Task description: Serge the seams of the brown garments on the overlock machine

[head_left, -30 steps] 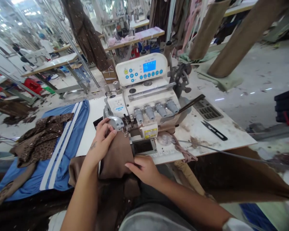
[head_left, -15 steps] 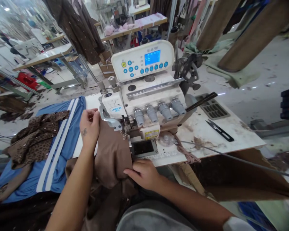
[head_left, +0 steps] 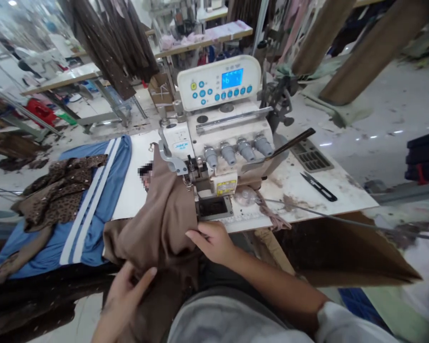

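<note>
A brown fabric piece (head_left: 164,219) runs from under the presser foot of a white overlock sewing machine (head_left: 218,138) down over the table's front edge into my lap. My right hand (head_left: 210,240) lies on the fabric just below the machine's needle plate, fingers pressed flat on the cloth. My left hand (head_left: 123,297) is low at the table's front edge, with fingers and thumb closing on a lower fold of the same brown fabric.
A blue cloth with white stripes (head_left: 93,200) covers the table's left side, with a leopard-print garment (head_left: 57,190) on it. Black thread snips (head_left: 318,186) lie right of the machine. Dark garments hang behind; other work tables stand beyond.
My left hand has left the fabric beside the presser foot and dropped to the table's front edge, onto a lower fold. My right hand has stayed below the needle plate.
</note>
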